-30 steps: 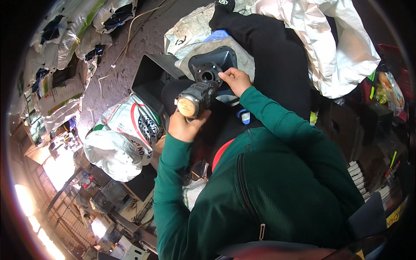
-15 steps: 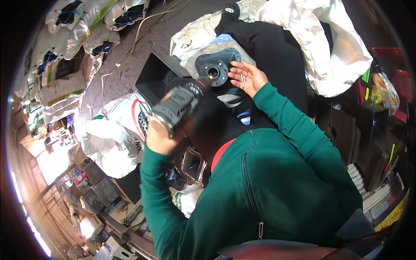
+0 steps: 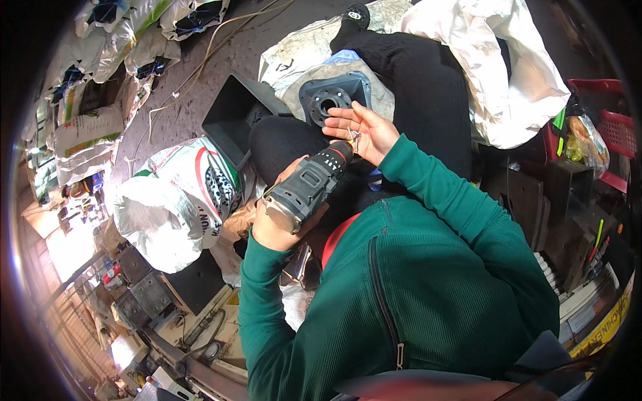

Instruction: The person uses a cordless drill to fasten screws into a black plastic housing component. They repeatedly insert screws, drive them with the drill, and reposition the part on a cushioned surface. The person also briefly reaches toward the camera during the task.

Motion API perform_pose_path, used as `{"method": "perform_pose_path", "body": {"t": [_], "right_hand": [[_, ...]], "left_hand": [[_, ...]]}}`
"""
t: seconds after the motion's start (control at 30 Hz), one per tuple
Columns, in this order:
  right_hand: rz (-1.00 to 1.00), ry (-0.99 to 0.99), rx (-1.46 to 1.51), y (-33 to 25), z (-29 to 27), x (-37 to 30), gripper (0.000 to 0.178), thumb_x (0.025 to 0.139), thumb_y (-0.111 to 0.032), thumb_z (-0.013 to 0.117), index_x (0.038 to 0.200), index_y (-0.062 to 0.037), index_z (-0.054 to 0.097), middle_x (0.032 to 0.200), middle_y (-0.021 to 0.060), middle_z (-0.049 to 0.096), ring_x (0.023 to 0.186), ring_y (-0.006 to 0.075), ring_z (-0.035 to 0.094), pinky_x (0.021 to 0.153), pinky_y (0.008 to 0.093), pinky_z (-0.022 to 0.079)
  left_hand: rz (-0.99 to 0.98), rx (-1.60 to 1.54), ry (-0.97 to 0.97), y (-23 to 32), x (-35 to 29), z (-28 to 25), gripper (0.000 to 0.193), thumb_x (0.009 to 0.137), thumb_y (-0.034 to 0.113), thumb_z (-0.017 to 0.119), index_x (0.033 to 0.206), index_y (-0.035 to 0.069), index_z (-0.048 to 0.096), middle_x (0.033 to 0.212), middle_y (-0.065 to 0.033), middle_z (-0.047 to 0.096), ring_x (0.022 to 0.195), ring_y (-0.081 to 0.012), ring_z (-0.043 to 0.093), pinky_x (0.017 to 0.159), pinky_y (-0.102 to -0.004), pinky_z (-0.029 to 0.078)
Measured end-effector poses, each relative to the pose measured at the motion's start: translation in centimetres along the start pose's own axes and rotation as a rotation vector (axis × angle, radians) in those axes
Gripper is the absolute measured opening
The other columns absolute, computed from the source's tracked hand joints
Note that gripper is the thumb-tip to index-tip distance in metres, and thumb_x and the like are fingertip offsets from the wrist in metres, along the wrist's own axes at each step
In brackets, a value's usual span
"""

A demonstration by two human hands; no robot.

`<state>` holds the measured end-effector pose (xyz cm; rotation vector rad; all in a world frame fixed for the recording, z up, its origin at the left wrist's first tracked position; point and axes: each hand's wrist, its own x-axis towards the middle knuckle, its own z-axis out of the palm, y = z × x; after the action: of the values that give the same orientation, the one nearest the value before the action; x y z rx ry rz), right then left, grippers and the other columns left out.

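My left hand (image 3: 269, 230) is wrapped round a grey and black cordless drill (image 3: 304, 190), whose tip points up and right. My right hand (image 3: 380, 139) lies palm up with its fingers stretched out, and a few small silvery screws (image 3: 355, 136) rest at the fingers. The drill's bit meets the screws there. Just beyond the fingertips, a dark grey plastic part (image 3: 313, 90) with a round, holed flange sits between my legs on a pale cloth. The right fingers cover part of its near edge.
An open black box-shaped housing (image 3: 234, 117) stands left of my knee, with a white printed sack (image 3: 170, 214) nearer. White sheeting (image 3: 515, 80) lies to the right. Several filled sacks (image 3: 90, 134) are at far left, and a red crate (image 3: 616, 130) at far right.
The drill has moved right and down from the flange to the screws in my right hand. My right hand has shifted slightly left and nearer.
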<state>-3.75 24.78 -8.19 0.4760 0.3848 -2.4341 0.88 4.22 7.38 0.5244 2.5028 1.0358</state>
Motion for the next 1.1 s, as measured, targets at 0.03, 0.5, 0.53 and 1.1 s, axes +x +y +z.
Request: {"method": "perform_pose_path", "body": {"t": [0.03, 0.5, 0.53, 1.1], "right_hand": [[-0.005, -0.028, -0.005, 0.0, 0.0, 0.0, 0.049, 0.101, -0.038, 0.034, 0.127, 0.0007, 0.05, 0.117, 0.016, 0.061, 0.114, 0.0282, 0.058, 0.094, 0.0412, 0.05], [0.132, -0.05, 0.101, 1.2, -1.4, 0.2, 0.021, 0.093, -0.015, 0.06, 0.11, -0.0042, 0.06, 0.093, 0.0044, 0.066, 0.081, 0.011, 0.067, 0.067, 0.0242, 0.058], [0.131, -0.049, 0.095, 1.2, -1.4, 0.2, 0.019, 0.093, -0.014, 0.06, 0.109, -0.0043, 0.06, 0.092, 0.0044, 0.066, 0.081, 0.0106, 0.067, 0.067, 0.0241, 0.058], [0.139, 0.054, -0.179, 1.5, -2.5, 1.1, 0.029, 0.097, -0.02, 0.053, 0.119, -0.0012, 0.055, 0.099, 0.0059, 0.065, 0.084, 0.0105, 0.067, 0.066, 0.0231, 0.058]], "left_hand": [[-0.017, 0.001, 0.003, -0.1, 0.0, 0.0, 0.06, 0.07, 0.012, 0.077, 0.124, 0.002, 0.054, 0.13, -0.0181, 0.053, 0.114, -0.0305, 0.057, 0.096, -0.0353, 0.045], [0.014, 0.078, 0.068, -1.8, -1.5, -1.6, 0.06, 0.07, 0.009, 0.076, 0.125, 0.002, 0.053, 0.13, -0.0156, 0.053, 0.118, -0.029, 0.054, 0.1, -0.0369, 0.043], [0.021, 0.106, 0.064, -1.9, -1.5, -1.6, 0.06, 0.07, 0.008, 0.076, 0.125, 0.002, 0.053, 0.13, -0.0157, 0.053, 0.118, -0.0292, 0.054, 0.1, -0.037, 0.043], [-0.068, 0.061, 0.03, -2.3, -0.3, -2.6, 0.05, 0.07, 0.009, 0.076, 0.117, 0.002, 0.059, 0.117, -0.0153, 0.061, 0.108, -0.0287, 0.06, 0.091, -0.0365, 0.048]]}}
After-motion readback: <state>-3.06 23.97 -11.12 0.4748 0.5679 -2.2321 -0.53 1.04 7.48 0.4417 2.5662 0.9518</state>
